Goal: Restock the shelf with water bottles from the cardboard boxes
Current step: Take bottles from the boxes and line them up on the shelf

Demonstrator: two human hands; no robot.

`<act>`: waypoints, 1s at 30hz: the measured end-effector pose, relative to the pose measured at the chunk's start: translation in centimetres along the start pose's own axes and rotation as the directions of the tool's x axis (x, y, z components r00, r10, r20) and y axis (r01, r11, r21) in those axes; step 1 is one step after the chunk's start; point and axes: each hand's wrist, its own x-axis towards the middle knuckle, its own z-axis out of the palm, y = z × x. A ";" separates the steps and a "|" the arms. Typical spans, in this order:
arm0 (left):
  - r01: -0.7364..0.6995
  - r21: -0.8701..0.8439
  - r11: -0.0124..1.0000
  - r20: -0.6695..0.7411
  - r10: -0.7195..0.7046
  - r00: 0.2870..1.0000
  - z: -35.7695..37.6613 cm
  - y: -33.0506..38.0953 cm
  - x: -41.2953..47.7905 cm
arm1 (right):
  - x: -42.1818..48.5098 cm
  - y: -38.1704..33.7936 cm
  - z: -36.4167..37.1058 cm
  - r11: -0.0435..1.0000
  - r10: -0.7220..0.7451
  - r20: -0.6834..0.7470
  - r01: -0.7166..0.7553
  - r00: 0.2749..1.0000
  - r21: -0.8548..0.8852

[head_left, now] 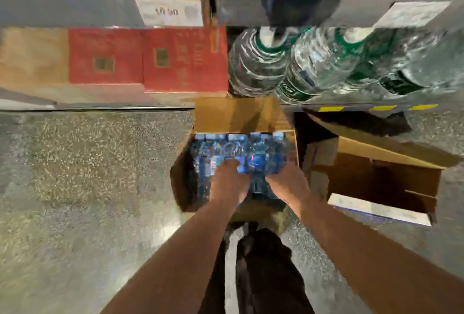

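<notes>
Both bare arms reach down, left hand and right hand close together, fingers curled.

Left hand and right hand grip blue-labelled bottles inside the open cardboard box on the floor. Second open box stands just right. Green-labelled water bottles lie on the shelf.

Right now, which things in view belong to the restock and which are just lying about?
Job: open cardboard box of blue-labelled bottles; left hand and right hand on them; shelf.
Lying about: second open box, no bottles showing; red cartons; green-labelled bottles already shelved.
</notes>
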 end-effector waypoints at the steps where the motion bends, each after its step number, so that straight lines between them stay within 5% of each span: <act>1: 0.002 -0.013 1.000 0.010 -0.002 1.000 0.8 -0.6 0.9 | 0.8 0.1 0.7 0.999 0.002 -0.015 -0.002 1.000 -0.039; 4: -0.020 -0.051 0.998 0.004 0.020 1.000 3.0 -2.0 3.4 | 2.9 0.3 1.8 0.992 -0.081 -0.159 0.063 0.984 -0.113; 7: -0.028 -0.117 0.993 0.003 0.029 1.000 4.1 -2.8 5.0 | 4.3 0.6 2.6 0.983 0.183 -0.071 -0.182 0.981 0.023; 14: 0.043 -0.294 0.955 0.097 -0.015 0.995 7.6 -2.4 6.3 | 5.7 1.5 2.9 0.920 0.326 -0.104 -0.290 0.940 0.262; 30: 0.294 -0.431 0.853 0.256 -0.197 0.946 9.0 0.6 9.9 | 5.4 4.6 1.4 0.812 -0.014 0.099 -0.046 0.995 0.582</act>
